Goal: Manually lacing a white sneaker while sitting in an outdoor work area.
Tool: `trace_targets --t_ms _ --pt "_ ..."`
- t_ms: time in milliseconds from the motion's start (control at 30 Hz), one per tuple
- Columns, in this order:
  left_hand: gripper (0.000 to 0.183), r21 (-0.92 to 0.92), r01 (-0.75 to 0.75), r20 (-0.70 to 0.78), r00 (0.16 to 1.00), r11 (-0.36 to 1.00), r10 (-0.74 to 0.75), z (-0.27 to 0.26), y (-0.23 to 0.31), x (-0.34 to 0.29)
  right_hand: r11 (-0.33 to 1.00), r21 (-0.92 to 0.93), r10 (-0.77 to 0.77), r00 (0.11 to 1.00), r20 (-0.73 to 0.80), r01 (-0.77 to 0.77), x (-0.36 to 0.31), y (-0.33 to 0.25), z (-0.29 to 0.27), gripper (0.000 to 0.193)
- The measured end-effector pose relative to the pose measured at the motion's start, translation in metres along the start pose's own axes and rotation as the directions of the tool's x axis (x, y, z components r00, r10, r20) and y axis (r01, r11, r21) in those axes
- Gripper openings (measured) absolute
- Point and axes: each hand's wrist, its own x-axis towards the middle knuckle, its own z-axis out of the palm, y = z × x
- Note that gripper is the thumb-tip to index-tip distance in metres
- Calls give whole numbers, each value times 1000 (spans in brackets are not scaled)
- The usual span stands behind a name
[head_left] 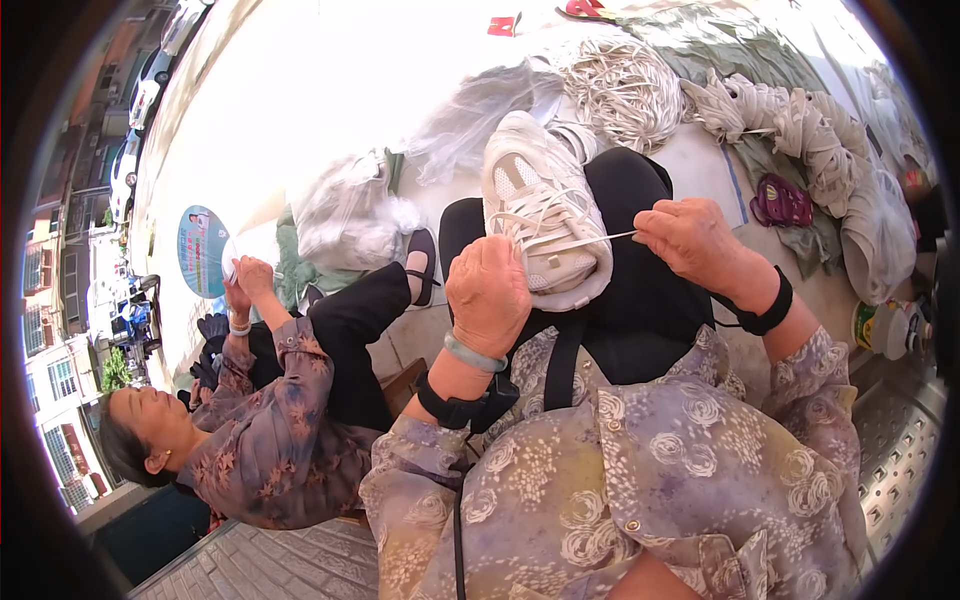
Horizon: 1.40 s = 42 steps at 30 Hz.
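Note:
A cream-white sneaker (540,190) rests on my lap, its toe pointing away from me. Thin off-white shoelaces criss-cross loosely over its tongue. My right hand (690,238) is closed in a pinch on one end of a shoelace (590,240), which runs taut from the shoe across to my fingertips. Close against the shoe's left side, my left hand (490,292) is closed too, knuckles up; its fingertips are turned away, so what they grip is hidden.
A heap of white laces (622,92) lies beyond my knees. A row of pale shoes (815,130) curves along the right, near a maroon bundle (782,202). Plastic bags (345,212) lie at left. A person (270,420) sits on my left, holding a round blue fan (200,252).

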Motion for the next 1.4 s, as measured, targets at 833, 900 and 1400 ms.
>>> trace_targets --t_ms 833,900,1400 --pt "31 -285 338 278 925 897 -260 -12 -24 -39 981 -68 185 981 56 -181 -36 63 -58 10" --pt "26 -296 269 179 958 917 -223 -11 -24 -33 981 -46 193 981 36 -191 -39 62 -60 11" --pt "8 -378 368 286 919 849 -271 -16 -41 -7 905 -287 350 933 85 -314 -39 61 -59 17"
